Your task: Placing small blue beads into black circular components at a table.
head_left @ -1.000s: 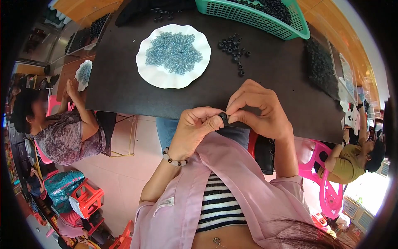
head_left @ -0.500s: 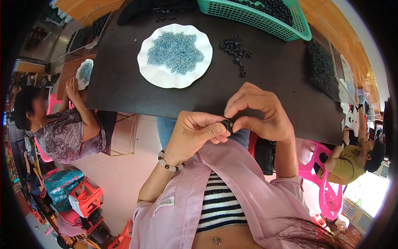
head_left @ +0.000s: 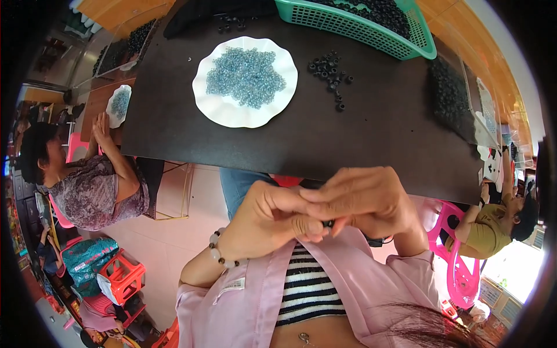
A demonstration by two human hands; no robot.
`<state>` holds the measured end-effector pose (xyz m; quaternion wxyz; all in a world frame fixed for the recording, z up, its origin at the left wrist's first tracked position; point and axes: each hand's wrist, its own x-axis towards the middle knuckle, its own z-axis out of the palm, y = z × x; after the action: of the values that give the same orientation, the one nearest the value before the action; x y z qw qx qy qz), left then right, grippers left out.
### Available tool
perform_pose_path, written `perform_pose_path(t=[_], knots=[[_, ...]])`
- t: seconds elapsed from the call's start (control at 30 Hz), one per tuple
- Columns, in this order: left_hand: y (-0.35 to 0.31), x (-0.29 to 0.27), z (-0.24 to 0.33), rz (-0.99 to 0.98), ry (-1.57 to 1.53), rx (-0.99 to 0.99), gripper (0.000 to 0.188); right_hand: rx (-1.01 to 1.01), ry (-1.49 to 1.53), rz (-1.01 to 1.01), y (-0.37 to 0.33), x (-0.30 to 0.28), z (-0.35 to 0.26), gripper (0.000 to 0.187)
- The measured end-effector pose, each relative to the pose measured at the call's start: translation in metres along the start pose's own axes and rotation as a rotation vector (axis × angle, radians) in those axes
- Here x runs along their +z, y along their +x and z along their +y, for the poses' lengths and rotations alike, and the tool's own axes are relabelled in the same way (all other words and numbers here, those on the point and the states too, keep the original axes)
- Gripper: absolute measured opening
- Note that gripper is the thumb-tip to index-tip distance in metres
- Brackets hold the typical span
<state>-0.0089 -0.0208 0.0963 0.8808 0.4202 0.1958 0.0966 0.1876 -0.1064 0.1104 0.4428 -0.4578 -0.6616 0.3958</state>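
Observation:
In front of my chest my two hands meet, over the near edge of the table. My left hand, with a beaded bracelet at its wrist, pinches a small black round piece between thumb and fingers. Closed around the same piece from the other side is my right hand, its fingers overlapping the left fingertips. Most of the piece is hidden by the fingers. On the dark table beyond, a white wavy-rimmed plate bears a heap of tiny clear blue beads. Loose black round pieces, some with visible holes, lie to its right.
A green plastic basket full of black pieces stands at the far right. Dark cloth lies at the back. A clear-walled bin with black pieces borders the right side. Co-workers sit at left and right.
Both my hands have come down and closer to my body. My right hand has closed in from a wide curl, and its fingers now overlap my left fingertips at the black piece.

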Motion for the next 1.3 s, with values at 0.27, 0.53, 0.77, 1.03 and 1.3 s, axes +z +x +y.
perform_pose_path(t=[0.27,0.53,0.77,1.03,1.3], knots=[[-0.014,0.008,0.021,-0.14,0.357,0.184,0.014,-0.248,-0.035,0.064,-0.008,0.008,-0.017,0.039],[0.03,-0.004,-0.007,0.109,0.113,0.038,0.017,0.079,0.177,0.17,-0.002,-0.003,0.029,0.033],[0.052,-0.023,-0.029,0.131,0.008,0.027,0.023,0.048,0.425,0.132,-0.003,-0.014,0.069,0.031],[0.055,-0.028,-0.043,0.19,-0.071,0.129,0.019,0.027,0.442,0.169,-0.007,-0.01,0.073,0.034],[0.055,-0.026,-0.047,0.185,-0.048,0.138,0.019,0.05,0.49,0.239,-0.01,-0.002,0.078,0.036]])
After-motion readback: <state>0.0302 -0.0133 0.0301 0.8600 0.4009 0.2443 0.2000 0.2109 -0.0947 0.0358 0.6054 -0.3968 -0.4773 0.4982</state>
